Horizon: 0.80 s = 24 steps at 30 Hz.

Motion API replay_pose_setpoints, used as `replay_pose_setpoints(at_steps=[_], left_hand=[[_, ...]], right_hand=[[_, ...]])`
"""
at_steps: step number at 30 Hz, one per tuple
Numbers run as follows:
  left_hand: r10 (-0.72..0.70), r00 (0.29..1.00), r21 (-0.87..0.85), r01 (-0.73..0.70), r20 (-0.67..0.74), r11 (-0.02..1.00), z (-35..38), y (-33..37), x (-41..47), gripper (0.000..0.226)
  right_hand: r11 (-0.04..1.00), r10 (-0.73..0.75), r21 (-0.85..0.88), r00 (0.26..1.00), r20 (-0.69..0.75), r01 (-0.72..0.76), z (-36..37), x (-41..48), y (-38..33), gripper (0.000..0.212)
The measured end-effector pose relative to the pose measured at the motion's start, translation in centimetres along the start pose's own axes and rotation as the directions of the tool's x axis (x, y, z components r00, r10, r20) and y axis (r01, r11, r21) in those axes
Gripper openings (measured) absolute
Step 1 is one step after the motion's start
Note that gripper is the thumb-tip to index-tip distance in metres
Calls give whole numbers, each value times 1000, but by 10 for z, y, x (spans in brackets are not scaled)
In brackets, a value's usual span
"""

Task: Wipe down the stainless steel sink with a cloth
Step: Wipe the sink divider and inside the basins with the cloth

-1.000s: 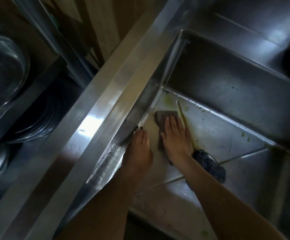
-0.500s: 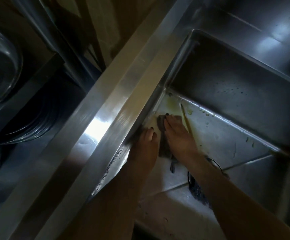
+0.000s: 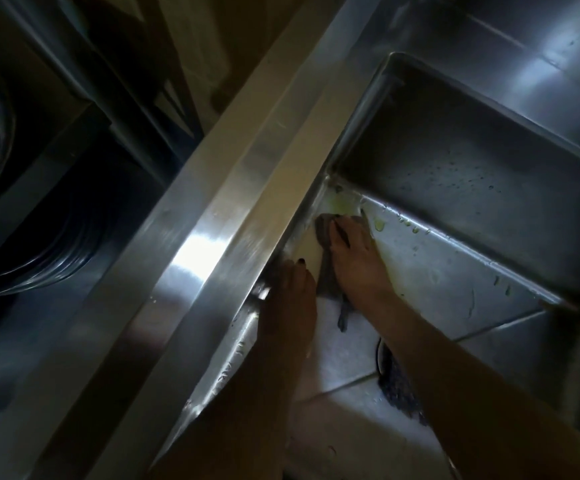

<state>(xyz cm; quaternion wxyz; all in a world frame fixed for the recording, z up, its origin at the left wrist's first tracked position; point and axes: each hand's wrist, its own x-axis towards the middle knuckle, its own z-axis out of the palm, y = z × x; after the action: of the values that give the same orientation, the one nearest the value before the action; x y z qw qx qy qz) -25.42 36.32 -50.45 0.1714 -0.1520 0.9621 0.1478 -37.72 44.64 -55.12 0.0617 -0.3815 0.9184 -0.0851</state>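
Presently, the stainless steel sink (image 3: 454,188) is viewed from above, its floor wet and streaked. The cloth (image 3: 323,230) is grey and partly bunched. It lies on the sink floor close to the far left corner, where the floor meets the left wall. The right hand (image 3: 354,258) lies flat on top of it, fingers straight and together, pressing it down; a narrow tail of cloth trails out near the wrist. The left hand (image 3: 292,292) rests just beside it on the left, at the foot of the left wall, fingers extended and holding nothing. Whether it touches the cloth cannot be told.

Yellow-green residue (image 3: 342,202) marks the corner just beyond the cloth, with droplets along the far wall. A dark drain strainer (image 3: 397,386) sits nearer, partly hidden by the right forearm.

Left of the sink, the bench rim (image 3: 191,258) shows a bright reflection. Further left, stacked metal dishes (image 3: 56,244) sit in shadow.
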Motion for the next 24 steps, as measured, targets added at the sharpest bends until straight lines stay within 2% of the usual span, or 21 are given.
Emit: replay_pose_setpoints(at_steps=[1, 5, 9, 11, 13, 15, 18, 22, 24], left_hand=[[-6, 999, 15, 5, 47, 1000, 1, 1, 0, 50], [19, 999, 47, -21, 49, 999, 2, 1, 3, 50], [-16, 994, 15, 15, 106, 1000, -4, 4, 6, 48], [18, 991, 65, -27, 136, 998, -7, 3, 7, 51], [38, 994, -15, -36, 106, 999, -11, 1, 7, 49], [87, 994, -108, -79, 73, 991, -13, 0, 7, 45], [49, 984, -42, -42, 171, 998, -11, -6, 9, 46], [54, 983, 17, -58, 174, 998, -8, -7, 11, 49], [32, 977, 41, -42, 210, 998, -10, -5, 10, 58]], right_hand=[[1000, -15, -12, 1000, 6, 15, -3, 10, 3, 36], [997, 6, 77, 1000, 27, -8, -8, 32, 13, 42], [983, 110, 151, 994, -5, -108, -13, 17, 4, 36], [996, 60, 66, 998, 10, -61, -13, -4, -2, 39], [1000, 22, -6, 993, 114, -21, -7, -28, -1, 45], [997, 67, 16, 990, 120, -69, -4, -46, -4, 46], [992, 102, 61, 991, 81, -107, -8, -53, -15, 44], [993, 77, 83, 993, 87, -84, -9, -40, -18, 45], [994, 59, 88, 996, 71, -65, -7, -26, -18, 45]])
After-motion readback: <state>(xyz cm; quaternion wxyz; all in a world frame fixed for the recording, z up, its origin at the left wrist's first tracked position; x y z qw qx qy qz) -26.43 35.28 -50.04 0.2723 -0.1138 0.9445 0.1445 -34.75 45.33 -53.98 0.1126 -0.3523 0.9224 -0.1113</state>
